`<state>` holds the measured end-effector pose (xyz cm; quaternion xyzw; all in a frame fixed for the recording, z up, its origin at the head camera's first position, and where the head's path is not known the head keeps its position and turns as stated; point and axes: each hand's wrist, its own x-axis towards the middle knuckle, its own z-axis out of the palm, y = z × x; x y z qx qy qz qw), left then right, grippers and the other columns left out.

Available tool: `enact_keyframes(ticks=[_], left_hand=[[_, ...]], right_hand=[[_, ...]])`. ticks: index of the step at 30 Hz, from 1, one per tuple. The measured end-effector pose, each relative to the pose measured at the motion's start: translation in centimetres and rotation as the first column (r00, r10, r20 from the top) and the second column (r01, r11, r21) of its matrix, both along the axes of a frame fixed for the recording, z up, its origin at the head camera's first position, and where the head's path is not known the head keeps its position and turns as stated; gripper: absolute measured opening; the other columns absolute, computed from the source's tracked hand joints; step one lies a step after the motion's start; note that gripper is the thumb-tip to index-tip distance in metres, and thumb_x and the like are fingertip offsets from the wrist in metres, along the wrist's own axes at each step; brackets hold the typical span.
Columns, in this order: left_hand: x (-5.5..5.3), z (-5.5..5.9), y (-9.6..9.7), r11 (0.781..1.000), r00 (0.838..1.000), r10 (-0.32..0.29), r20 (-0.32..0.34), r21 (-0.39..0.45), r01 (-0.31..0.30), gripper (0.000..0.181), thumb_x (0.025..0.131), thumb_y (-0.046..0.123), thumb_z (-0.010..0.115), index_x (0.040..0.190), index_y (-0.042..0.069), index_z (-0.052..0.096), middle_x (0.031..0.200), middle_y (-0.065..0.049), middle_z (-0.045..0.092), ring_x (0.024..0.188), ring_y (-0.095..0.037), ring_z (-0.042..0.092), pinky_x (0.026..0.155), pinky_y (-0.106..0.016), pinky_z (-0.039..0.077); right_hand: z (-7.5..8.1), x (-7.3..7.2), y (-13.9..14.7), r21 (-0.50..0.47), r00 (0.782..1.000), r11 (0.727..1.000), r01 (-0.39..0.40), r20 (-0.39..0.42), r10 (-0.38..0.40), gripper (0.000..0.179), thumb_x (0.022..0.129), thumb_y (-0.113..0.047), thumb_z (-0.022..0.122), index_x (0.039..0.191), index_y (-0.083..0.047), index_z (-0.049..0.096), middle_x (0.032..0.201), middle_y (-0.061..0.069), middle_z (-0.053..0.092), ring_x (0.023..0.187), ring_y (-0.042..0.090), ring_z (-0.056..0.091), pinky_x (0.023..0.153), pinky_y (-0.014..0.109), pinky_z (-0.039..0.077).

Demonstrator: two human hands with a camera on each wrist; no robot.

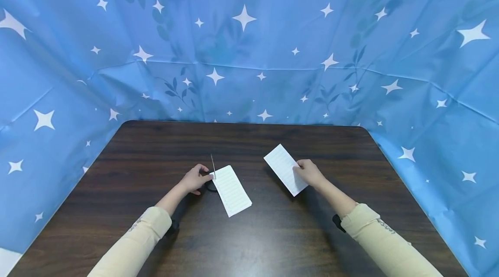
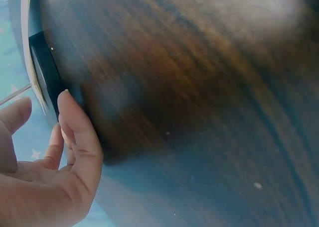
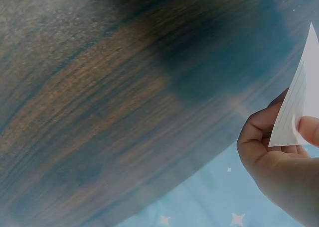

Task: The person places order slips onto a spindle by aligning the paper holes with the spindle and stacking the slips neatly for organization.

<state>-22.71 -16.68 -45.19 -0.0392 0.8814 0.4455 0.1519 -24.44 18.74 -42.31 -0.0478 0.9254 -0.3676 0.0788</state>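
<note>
A bill spike with a round black base (image 2: 46,67) and a thin upright metal rod (image 1: 213,165) stands left of the table's middle. A small stack of white lined paper slips (image 1: 232,192) is pierced on its rod near one corner. My left hand (image 1: 194,178) is beside the base, thumb at the pierced corner and the other fingers loosely bent around the base's edge; the wrist view shows a gap between thumb and slips. To the right, my right hand (image 1: 309,173) pinches a white lined paper slip (image 1: 283,166) by its lower right edge, holding it tilted above the table.
The dark wood-grain table (image 1: 249,242) has rounded far corners. Behind it and along the sides hangs a blue curtain (image 1: 269,30) printed with white stars and leaves.
</note>
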Motion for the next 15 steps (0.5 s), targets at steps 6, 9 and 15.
enact_keyframes(ticks=[6, 9, 15], left_hand=[[0.1, 0.0, -0.4, 1.0, 1.0, 0.01, -0.021, 0.008, -0.01, 0.035, 0.094, 0.019, 0.055, 0.12, -0.002, 0.046, 0.069, -0.005, 0.045, 0.056, -0.014, 0.046, 0.049, -0.03, 0.054], [0.2, 0.0, -0.8, 1.0, 0.998, 0.021, -0.061, -0.012, -0.022, 0.033, 0.094, 0.018, 0.055, 0.118, -0.002, 0.048, 0.069, -0.007, 0.05, 0.054, -0.014, 0.05, 0.048, -0.029, 0.053], [0.4, 0.6, -1.5, 1.0, 0.993, 0.027, -0.114, -0.012, -0.029, 0.029, 0.094, 0.017, 0.055, 0.115, -0.003, 0.051, 0.076, -0.014, 0.057, 0.056, -0.015, 0.054, 0.049, -0.03, 0.054]], right_hand=[[0.3, 0.0, -0.3, -0.024, 1.0, 1.0, 0.001, 0.016, -0.001, 0.022, 0.094, -0.004, 0.047, 0.094, 0.011, 0.061, 0.061, 0.002, 0.041, 0.055, 0.013, 0.032, 0.052, 0.025, 0.028], [0.6, 0.0, -0.6, -0.048, 1.0, 0.999, -0.023, 0.003, 0.023, 0.022, 0.095, -0.004, 0.046, 0.094, 0.011, 0.061, 0.059, 0.0, 0.038, 0.054, 0.012, 0.03, 0.051, 0.025, 0.027], [1.3, 0.1, -0.9, -0.097, 1.0, 0.995, -0.028, -0.011, 0.027, 0.024, 0.095, -0.005, 0.045, 0.096, 0.013, 0.061, 0.055, -0.002, 0.036, 0.049, 0.01, 0.028, 0.048, 0.023, 0.027]])
